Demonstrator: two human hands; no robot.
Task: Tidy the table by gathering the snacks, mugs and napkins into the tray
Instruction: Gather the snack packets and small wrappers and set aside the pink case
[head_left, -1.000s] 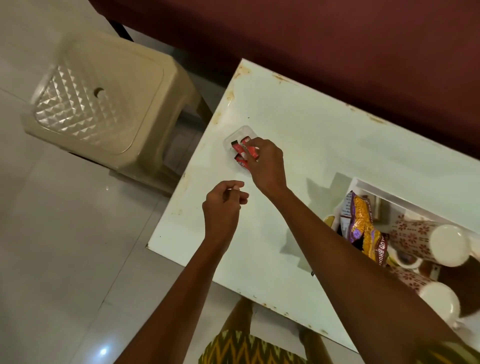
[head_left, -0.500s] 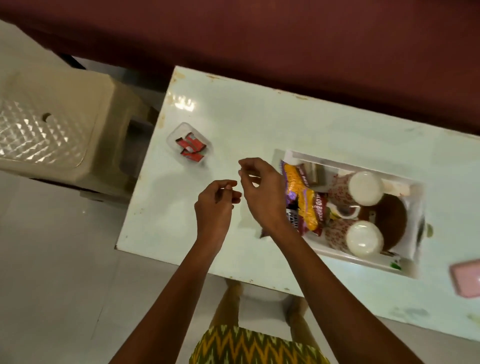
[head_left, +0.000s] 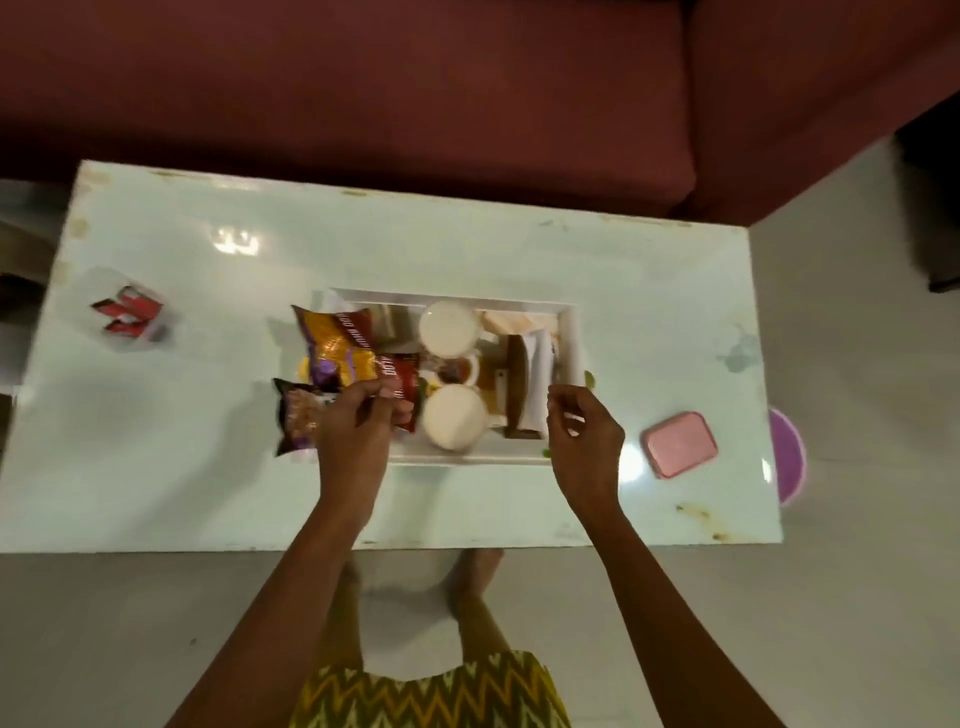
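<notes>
White rectangular tray (head_left: 470, 457) mid-table, packed: two floral mugs (head_left: 448, 328) upside down, snack packets (head_left: 337, 345) heaped at left end, overhanging rim, folded napkins (head_left: 537, 364) at right end. Clear dish of red sachets (head_left: 127, 315) apart, far left.

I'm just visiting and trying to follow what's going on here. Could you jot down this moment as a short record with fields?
setting: pale table before a dark red sofa
tray: white, mid-table, holding two mugs, napkins and snack packets
left hand: at the tray's left end, over the snack packets; grip unclear
right hand: at the tray's right end, fingers curled
outside the tray: clear dish of red sachets far left; pink box right
</notes>
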